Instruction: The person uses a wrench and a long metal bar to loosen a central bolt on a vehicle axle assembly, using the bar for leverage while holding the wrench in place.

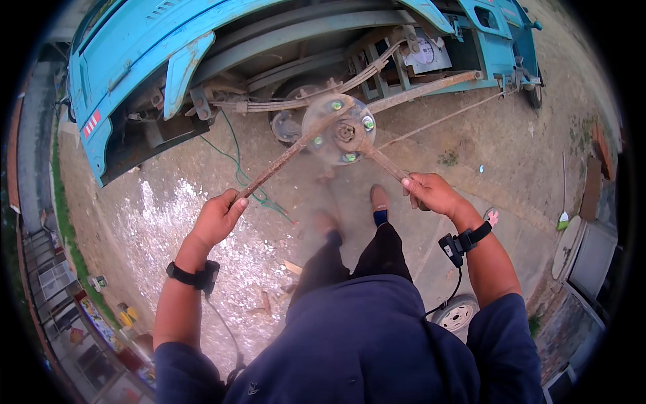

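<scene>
My left hand (219,219) is closed around the lower end of a long rusty metal bar (279,161). This bar slants up and right across the face of a round metal wheel hub (330,152) with several bright-tipped studs. On the other side, my right hand (434,194) grips the end of a second rusty bar (386,163), whose far end meets the hub's lower right side. Exactly how either bar bears on the studs is too small to tell. The hub has no wheel on it and sits under the side of a turquoise vehicle (145,60).
A leaf spring (269,106) runs behind the hub, under the bodywork. A green cord (238,161) lies on the ground at left, near scattered pale flakes (175,236). A wheel rim (457,314) lies by my right side; a broom (564,202) is farther right.
</scene>
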Action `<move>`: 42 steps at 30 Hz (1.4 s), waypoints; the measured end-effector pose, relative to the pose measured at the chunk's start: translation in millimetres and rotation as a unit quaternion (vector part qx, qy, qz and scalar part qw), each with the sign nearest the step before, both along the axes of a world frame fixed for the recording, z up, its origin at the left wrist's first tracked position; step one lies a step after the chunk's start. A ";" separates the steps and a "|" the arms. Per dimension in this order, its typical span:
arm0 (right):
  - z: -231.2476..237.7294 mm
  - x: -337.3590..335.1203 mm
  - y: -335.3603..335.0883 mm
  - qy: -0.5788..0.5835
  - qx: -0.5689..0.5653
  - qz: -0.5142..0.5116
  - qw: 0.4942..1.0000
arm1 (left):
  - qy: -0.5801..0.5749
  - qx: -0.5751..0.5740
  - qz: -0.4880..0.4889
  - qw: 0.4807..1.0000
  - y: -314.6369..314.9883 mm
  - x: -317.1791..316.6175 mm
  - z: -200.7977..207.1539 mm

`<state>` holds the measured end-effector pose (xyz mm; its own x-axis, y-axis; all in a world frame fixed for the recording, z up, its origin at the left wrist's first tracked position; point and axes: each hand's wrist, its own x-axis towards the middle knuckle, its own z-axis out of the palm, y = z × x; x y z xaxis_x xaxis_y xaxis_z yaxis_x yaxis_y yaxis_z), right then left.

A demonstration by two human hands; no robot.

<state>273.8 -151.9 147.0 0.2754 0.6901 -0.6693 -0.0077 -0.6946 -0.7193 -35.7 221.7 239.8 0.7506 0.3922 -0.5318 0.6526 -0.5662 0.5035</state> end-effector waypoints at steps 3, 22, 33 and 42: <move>5.8 2.4 0.6 -0.054 -0.006 0.008 0.999 | 0.031 -0.011 0.032 0.999 0.5 -24.8 -3.8; -11.0 -6.7 -2.3 -0.255 0.032 -0.059 0.965 | 0.014 0.133 0.058 0.989 -25.6 -113.2 -27.9; -5.5 -9.8 2.5 -0.322 0.042 -0.057 0.944 | 0.015 0.128 0.088 0.988 -55.3 -123.5 -45.8; -16.5 -50.2 2.1 -0.276 0.034 -0.125 0.952 | 0.002 0.081 0.135 0.987 -107.0 -130.5 -64.4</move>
<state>223.5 -149.8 130.4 0.7339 0.5928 -0.3316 0.2244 -0.6724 -0.7053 -166.1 114.7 175.4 0.6046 0.6586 -0.4479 0.7928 -0.4437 0.4178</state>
